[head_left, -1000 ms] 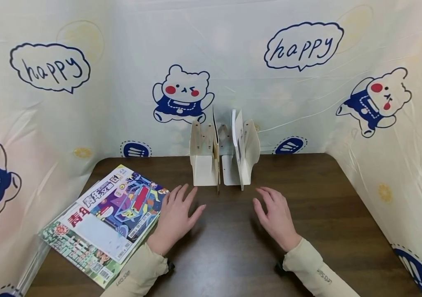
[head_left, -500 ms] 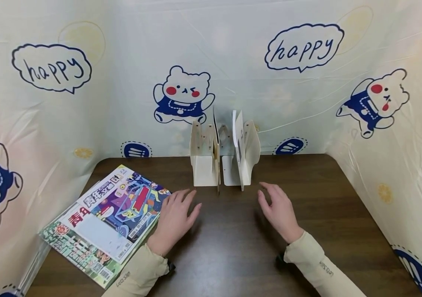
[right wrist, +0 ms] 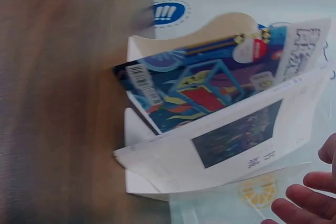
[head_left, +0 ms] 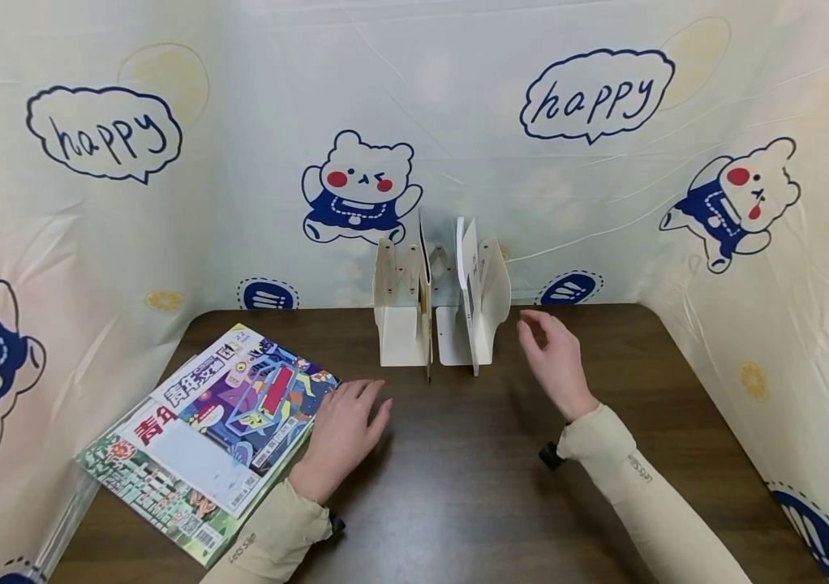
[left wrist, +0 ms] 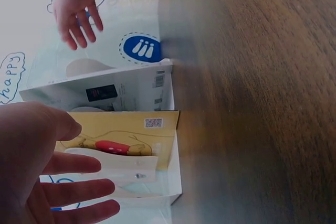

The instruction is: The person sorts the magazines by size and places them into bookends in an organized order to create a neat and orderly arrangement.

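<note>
A white bookend rack (head_left: 403, 339) stands at the back middle of the table. It holds two upright volumes: a magazine (right wrist: 210, 87) with a colourful blue cover and yellowish back, and a white book (right wrist: 236, 142) leaning towards the rack's right side panel (head_left: 495, 284). My right hand (head_left: 556, 361) hovers just right of that panel, fingers loosely bent and holding nothing. Beside the right edge of a magazine pile (head_left: 239, 397), my left hand (head_left: 345, 434) is held low with spread, relaxed fingers. Nothing is in its grasp in the left wrist view either.
The dark wooden table (head_left: 451, 503) has printed curtain walls (head_left: 254, 203) close behind and on both sides. The pile, lying askew at the left, has a purple-and-blue cover on top and a green one partly showing beneath.
My right hand has moved forward and slightly right, coming up beside the rack's right panel, its fingers bending more. The left hand has shifted only slightly left and back. Rack and pile stay put.
</note>
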{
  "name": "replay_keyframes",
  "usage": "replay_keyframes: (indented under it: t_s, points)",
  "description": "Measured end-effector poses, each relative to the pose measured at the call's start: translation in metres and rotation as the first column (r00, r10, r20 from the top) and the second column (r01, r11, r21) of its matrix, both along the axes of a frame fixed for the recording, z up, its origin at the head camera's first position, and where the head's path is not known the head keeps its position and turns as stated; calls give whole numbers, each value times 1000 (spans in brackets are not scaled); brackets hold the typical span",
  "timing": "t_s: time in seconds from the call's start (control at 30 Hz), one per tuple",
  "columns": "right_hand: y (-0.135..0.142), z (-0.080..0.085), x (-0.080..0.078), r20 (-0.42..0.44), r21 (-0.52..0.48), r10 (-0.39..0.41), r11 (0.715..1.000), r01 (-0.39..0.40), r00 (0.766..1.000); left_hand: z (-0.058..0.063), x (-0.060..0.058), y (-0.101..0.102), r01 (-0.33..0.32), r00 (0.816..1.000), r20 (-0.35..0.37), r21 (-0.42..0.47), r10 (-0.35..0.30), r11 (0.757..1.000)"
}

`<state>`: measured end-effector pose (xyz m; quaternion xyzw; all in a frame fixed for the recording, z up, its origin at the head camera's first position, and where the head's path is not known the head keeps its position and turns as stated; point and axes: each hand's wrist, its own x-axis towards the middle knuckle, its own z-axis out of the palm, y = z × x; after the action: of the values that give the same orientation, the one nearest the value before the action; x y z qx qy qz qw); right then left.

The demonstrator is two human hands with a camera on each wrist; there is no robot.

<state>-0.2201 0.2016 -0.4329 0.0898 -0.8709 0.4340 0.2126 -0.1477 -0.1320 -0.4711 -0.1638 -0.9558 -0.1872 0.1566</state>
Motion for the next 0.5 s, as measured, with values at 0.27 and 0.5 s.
replay_keyframes:
  t_s: [0.27,0.5]
  points:
    - [-4,9,-27,85,-72,35,997,-29,996,0,1,3,3,1000,-22,0,-3,1000]
    - [-10,15,-45,127,-90,63,995,-52,990,0,1,3,6,1000,3,-11,-6,1000]
